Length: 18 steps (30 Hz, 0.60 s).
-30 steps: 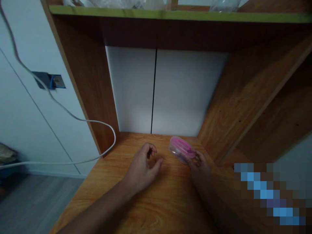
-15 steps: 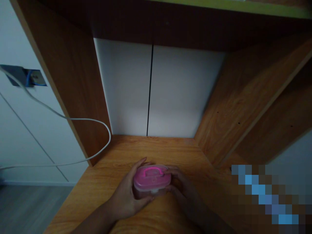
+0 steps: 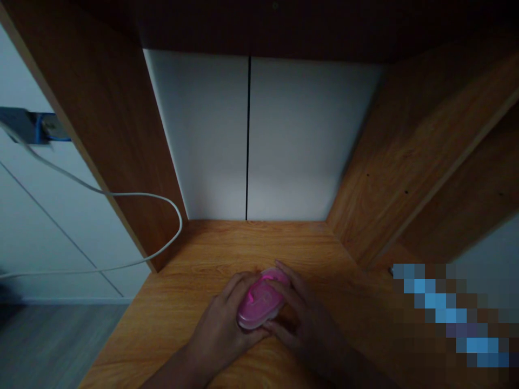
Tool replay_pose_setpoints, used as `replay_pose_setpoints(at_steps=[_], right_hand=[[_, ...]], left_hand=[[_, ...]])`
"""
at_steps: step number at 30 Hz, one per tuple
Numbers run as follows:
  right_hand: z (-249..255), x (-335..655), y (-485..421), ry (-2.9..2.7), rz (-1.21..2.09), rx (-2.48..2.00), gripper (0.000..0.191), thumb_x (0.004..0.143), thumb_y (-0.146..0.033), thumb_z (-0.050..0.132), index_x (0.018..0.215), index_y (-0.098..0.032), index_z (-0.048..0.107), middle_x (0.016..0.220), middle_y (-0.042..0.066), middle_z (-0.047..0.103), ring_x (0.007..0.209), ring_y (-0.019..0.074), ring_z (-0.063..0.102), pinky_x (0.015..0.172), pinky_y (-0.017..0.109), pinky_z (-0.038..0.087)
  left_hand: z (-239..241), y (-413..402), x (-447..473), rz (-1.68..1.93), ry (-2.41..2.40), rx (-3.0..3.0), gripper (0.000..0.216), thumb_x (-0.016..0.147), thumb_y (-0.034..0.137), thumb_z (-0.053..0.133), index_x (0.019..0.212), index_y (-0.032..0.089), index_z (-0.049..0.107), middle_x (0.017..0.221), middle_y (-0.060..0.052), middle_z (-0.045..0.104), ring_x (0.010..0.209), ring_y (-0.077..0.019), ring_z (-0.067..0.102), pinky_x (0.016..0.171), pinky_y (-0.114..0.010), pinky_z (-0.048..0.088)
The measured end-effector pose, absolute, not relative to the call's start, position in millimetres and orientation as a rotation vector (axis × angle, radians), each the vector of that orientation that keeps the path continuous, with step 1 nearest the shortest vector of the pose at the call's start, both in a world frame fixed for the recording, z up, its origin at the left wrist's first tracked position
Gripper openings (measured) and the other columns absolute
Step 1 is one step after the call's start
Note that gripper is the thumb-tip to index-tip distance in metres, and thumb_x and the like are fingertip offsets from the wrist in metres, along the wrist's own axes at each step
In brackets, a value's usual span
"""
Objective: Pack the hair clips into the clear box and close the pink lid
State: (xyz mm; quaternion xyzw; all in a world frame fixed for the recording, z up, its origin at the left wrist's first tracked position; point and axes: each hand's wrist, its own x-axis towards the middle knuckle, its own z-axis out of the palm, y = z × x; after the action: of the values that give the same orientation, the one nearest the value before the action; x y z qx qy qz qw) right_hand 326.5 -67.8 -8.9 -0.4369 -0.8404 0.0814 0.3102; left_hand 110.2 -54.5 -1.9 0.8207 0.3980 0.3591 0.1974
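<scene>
A small clear plastic box with a pink lid (image 3: 259, 301) sits low over the wooden desk top (image 3: 190, 270), held between both hands. My left hand (image 3: 221, 329) wraps its left side, thumb under the near edge. From the right, my right hand (image 3: 300, 319) closes on it, fingers lying over the lid's far end. The lid is turned partly towards the left hand. The box's body is mostly hidden by the fingers.
The desk sits in a wooden alcove with a brown side panel (image 3: 105, 135) on the left, slanted wooden panels (image 3: 405, 156) on the right and a white back wall (image 3: 263, 135). A white cable (image 3: 133, 197) loops from a wall socket (image 3: 36, 127) at the left.
The box came from the right hand at the back right into both hands at the near middle of the desk. Since half a second ago it has turned, the lid rotating.
</scene>
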Motion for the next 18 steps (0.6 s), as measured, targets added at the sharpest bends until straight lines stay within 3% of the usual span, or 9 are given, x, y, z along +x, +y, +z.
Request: replay_pose_setpoints(at_steps=[5,11,18], right_hand=[[-8.7,330.2,-68.2,-2.311,0.137,-1.152,0.07,0.088,-0.029,0.063,0.151,-0.024,0.032,0.164,0.012,0.014,0.146,0.0324,0.029,0.112,0.05,0.041],[-8.4,325.7,-68.6,-2.282,0.123,-1.103,0.078,0.08,-0.016,0.058,0.151,-0.016,0.024,0.161,0.018,0.02,0.148,0.0302,0.026,0.113,0.047,0.041],[-7.8,311.9,-77.2,-2.209,0.128,-1.132,0.086,0.073,-0.007,0.051,0.152,-0.012,0.017,0.158,0.02,0.021,0.149,0.0334,0.019,0.115,0.057,0.035]], left_hand=[[-7.6,-58.0,108.4,0.932,1.148,2.487,0.081,0.08,0.036,0.074,0.148,0.026,0.033,0.158,-0.012,0.033,0.137,-0.0277,0.045,0.105,-0.039,0.051],[-12.8,-61.9,110.8,0.942,1.203,2.629,0.083,0.082,0.033,0.068,0.152,0.021,0.025,0.154,-0.015,0.04,0.132,-0.0286,0.052,0.099,-0.038,0.056],[-14.1,-71.5,120.9,0.854,1.288,2.698,0.085,0.084,0.034,0.064,0.153,0.018,0.017,0.152,-0.018,0.041,0.126,-0.031,0.057,0.086,-0.039,0.062]])
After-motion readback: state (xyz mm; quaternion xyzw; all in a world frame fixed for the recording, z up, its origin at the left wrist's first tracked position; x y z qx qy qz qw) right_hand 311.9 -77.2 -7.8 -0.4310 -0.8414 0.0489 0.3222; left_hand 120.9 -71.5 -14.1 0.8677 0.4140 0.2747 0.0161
